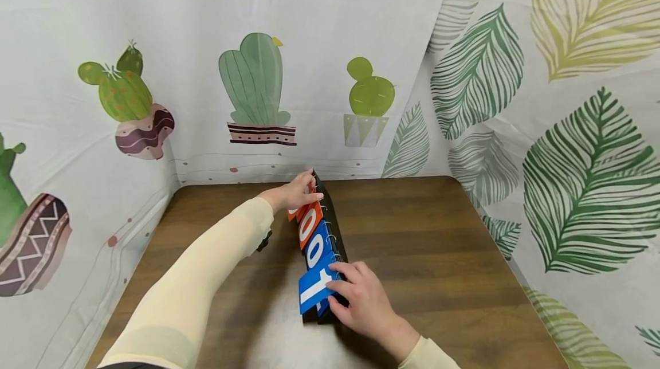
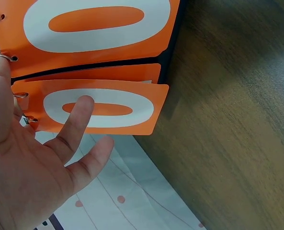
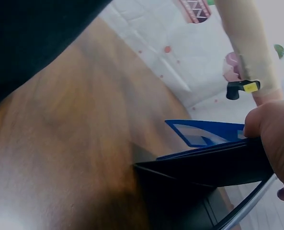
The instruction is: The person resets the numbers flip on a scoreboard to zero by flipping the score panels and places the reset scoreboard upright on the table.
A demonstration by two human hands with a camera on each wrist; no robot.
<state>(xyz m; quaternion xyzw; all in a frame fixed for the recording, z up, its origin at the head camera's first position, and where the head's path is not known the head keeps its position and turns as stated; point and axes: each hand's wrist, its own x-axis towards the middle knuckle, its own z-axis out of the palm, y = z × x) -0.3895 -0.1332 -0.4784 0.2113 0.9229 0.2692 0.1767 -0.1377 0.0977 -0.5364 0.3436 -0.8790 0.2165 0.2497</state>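
Observation:
A flip scoreboard (image 1: pixel 336 226) with a black folding stand is on the wooden table, its row of number cards running away from me. Two orange cards at the far end show 0, including the orange card (image 2: pixel 146 123) at the end. Nearer are a blue 0 card (image 1: pixel 317 246) and a blue 1 card (image 1: pixel 311 289), which is tilted up off its stack. My left hand (image 1: pixel 298 190) holds the far end by the ringed edge, two fingers extended over the end card. My right hand (image 1: pixel 368 303) grips the near end, its thumb by the 1 card; some fingers are hidden behind the board.
The brown wooden table (image 1: pixel 412 243) extends on both sides of the scoreboard. A white cloth (image 1: pixel 319 14) with cactus prints hangs behind it, and a leaf-print cloth (image 1: pixel 515 128) hangs at the right. A black band (image 3: pixel 237 88) is on the left wrist.

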